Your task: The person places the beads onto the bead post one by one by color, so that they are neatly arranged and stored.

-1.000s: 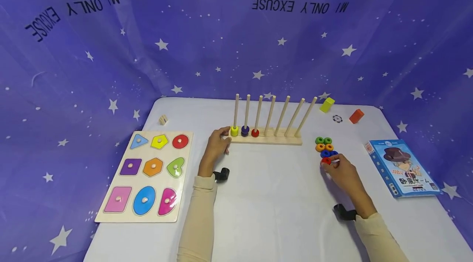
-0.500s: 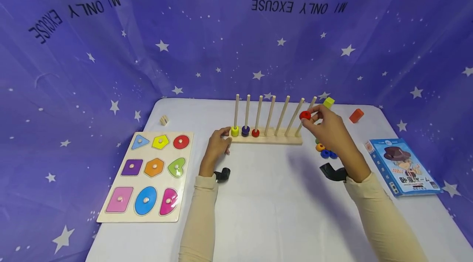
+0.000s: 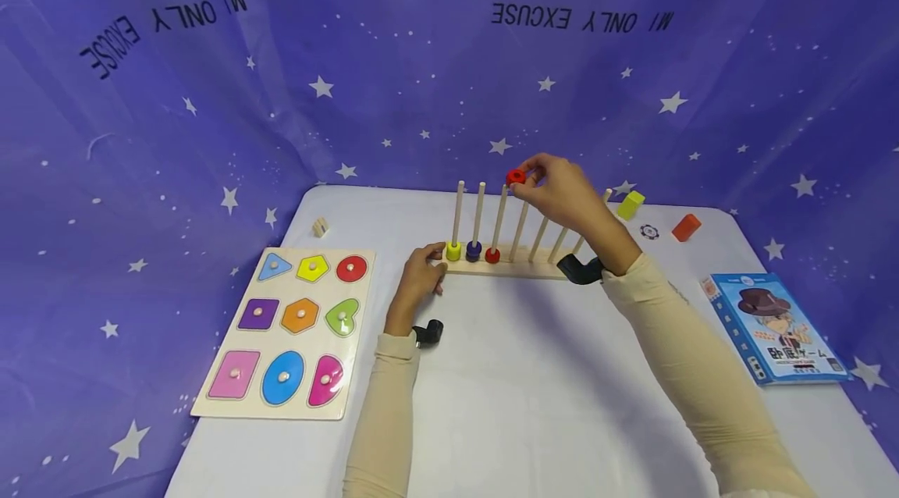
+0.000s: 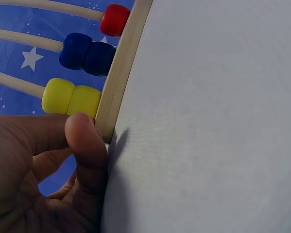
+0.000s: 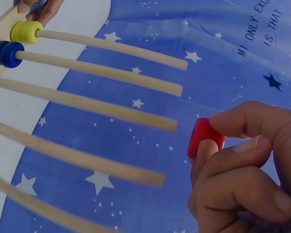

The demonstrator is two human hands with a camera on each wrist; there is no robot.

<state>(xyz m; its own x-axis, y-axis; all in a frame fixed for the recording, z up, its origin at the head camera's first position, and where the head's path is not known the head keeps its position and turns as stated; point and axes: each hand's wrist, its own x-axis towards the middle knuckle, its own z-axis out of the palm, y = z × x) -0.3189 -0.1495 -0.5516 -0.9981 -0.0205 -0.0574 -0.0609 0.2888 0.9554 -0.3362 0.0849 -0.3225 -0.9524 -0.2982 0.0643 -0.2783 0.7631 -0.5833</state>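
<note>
My left hand grips the left end of a wooden peg stand, thumb in front. Several upright pegs rise from its base. Two yellow beads sit on the leftmost peg, two dark blue beads on the second and one red bead on the third. Another red bead is pinched between thumb and fingers of my right hand. This bead is up by the top of the third peg, apart from it in the right wrist view. My right hand and wrist partly hide the pegs farther right.
A shape puzzle board lies at the left, with a small wooden block behind it. Toward the right are a yellow-green block, a poker chip, an orange block and a blue game box.
My right hand has lifted a red bead from the group at the right and carried it up and leftward to the third peg's top. The left hand stays at the stand's end.
</note>
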